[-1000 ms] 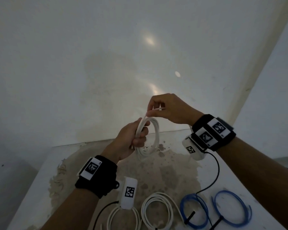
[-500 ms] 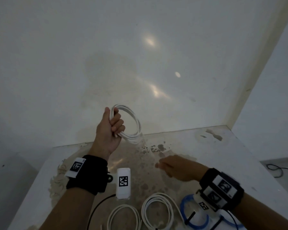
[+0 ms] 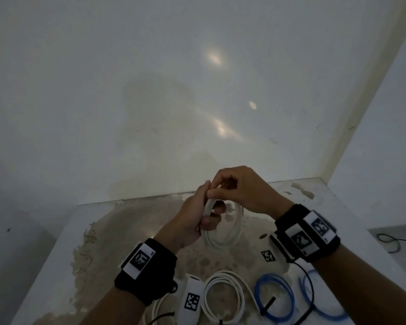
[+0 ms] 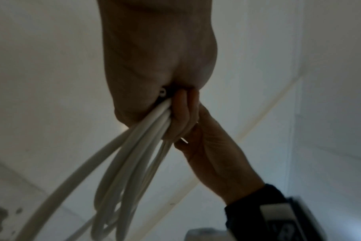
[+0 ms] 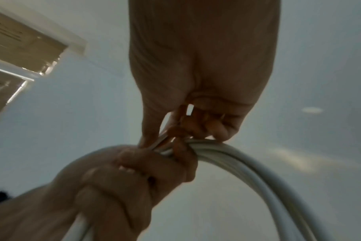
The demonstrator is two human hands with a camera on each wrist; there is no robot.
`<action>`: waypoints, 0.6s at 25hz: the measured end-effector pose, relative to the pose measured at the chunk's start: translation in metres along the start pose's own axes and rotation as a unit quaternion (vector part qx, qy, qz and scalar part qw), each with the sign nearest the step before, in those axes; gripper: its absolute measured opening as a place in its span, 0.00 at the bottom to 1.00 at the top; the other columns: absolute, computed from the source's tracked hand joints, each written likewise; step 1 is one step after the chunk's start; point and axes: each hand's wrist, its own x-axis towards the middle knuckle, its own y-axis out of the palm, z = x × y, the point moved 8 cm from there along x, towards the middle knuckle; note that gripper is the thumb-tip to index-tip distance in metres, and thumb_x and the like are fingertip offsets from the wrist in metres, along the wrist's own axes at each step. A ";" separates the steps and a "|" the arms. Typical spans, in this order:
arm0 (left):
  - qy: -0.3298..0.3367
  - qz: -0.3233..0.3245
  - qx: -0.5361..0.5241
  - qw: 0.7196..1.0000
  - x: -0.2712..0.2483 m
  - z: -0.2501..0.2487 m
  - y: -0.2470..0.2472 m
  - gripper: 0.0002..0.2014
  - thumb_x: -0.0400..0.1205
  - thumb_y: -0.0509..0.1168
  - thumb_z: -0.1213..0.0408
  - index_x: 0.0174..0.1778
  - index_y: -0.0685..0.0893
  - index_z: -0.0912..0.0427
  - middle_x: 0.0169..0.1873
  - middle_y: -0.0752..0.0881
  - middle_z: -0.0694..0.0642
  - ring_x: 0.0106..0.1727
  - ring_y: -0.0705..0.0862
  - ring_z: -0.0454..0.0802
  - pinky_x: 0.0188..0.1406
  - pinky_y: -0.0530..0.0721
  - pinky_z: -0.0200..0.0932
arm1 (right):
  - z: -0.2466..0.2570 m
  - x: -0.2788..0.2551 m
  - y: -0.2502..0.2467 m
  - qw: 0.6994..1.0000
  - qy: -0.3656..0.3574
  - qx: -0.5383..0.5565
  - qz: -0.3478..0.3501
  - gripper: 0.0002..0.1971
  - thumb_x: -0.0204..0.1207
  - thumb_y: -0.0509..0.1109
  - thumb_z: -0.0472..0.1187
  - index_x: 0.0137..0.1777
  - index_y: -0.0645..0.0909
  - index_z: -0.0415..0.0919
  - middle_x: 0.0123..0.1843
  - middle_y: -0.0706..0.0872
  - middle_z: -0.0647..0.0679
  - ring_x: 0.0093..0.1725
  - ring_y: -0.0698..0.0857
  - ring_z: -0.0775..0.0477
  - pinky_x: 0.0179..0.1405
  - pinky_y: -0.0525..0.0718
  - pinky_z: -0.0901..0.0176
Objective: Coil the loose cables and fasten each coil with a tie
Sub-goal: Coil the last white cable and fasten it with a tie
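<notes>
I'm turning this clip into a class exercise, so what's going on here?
A person is bundling cables over a stained white table. The left hand grips a white cable coil held above the table, while the right hand pinches something thin and pale at the top of the coil, possibly a tie. Another white coil and two blue coils lie on the table's near edge.

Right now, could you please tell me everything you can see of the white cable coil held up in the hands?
The white cable coil is smooth, round cable, plastic-looking, gathered into several loops that hang down above the stained table without touching it. The left hand grips the bundled strands on one side. The right hand pinches at the top of the bundle, beside the left fingers. Whether a tie is on it cannot be told.
</notes>
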 end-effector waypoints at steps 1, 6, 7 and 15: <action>-0.013 0.009 -0.021 1.000 0.001 0.003 0.001 0.23 0.86 0.49 0.40 0.43 0.78 0.54 0.22 0.65 0.49 0.15 0.58 0.39 0.13 0.55 0.32 | -0.012 -0.004 0.002 0.999 0.011 -0.015 -0.032 0.07 0.73 0.79 0.49 0.44 0.87 0.48 0.37 0.82 0.58 0.35 0.78 0.58 0.37 0.74 0.70; 0.001 0.029 -0.029 0.999 0.005 0.007 0.005 0.24 0.85 0.52 0.39 0.46 0.80 0.56 0.18 0.59 0.46 0.14 0.56 0.38 0.11 0.55 0.31 | -0.048 -0.024 0.016 0.979 0.091 0.164 -0.073 0.10 0.84 0.67 0.48 0.52 0.85 0.43 0.48 0.89 0.43 0.51 0.87 0.42 0.54 0.84 0.51; 0.016 0.021 -0.045 0.999 0.007 0.006 0.003 0.23 0.84 0.53 0.40 0.43 0.78 0.58 0.18 0.59 0.46 0.14 0.57 0.39 0.11 0.56 0.32 | -0.053 -0.029 0.014 0.973 0.116 0.171 -0.099 0.11 0.84 0.66 0.50 0.57 0.84 0.46 0.50 0.89 0.44 0.51 0.88 0.45 0.52 0.85 0.54; 0.120 -0.089 0.000 0.989 0.009 -0.017 -0.027 0.21 0.88 0.52 0.44 0.40 0.76 0.58 0.19 0.65 0.47 0.19 0.71 0.43 0.24 0.73 0.38 | -0.098 -0.067 0.055 0.884 0.231 0.337 -0.228 0.06 0.87 0.63 0.38 0.58 0.79 0.38 0.32 0.84 0.44 0.25 0.80 0.50 0.22 0.79 0.58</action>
